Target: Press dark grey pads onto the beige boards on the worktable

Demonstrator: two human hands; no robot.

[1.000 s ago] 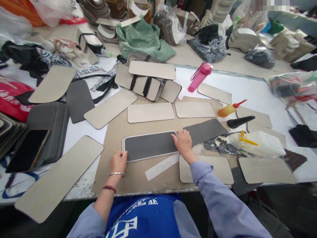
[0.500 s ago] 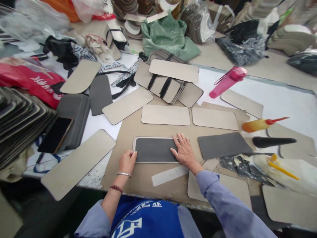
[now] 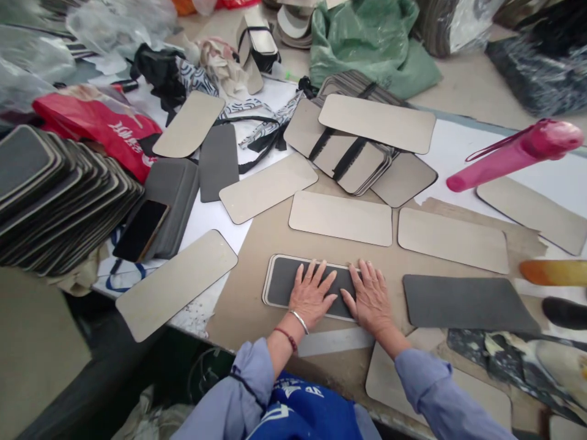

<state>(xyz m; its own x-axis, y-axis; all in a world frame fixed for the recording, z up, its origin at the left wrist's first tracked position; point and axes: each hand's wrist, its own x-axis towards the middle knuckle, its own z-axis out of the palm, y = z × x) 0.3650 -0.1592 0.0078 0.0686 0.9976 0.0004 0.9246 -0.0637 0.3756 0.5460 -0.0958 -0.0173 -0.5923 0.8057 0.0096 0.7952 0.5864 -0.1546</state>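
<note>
In the head view, we now have both hands flat on the dark grey panel (image 3: 298, 284), which lies on its pale backing board at lower centre of the frame. Half a second ago the left hand (image 3: 312, 294) pinched the panel's left end; it has moved onto the top. The right hand (image 3: 370, 299) has slid leftward beside it. Both palms are spread open, gripping nothing, pressing down. Another grey sheet (image 3: 468, 304) lies to the right, apart.

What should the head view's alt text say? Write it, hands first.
Left hand and right hand press flat, side by side, on a grey pad lying on a beige board. Loose beige boards surround it; a pink bottle lies far right.
</note>
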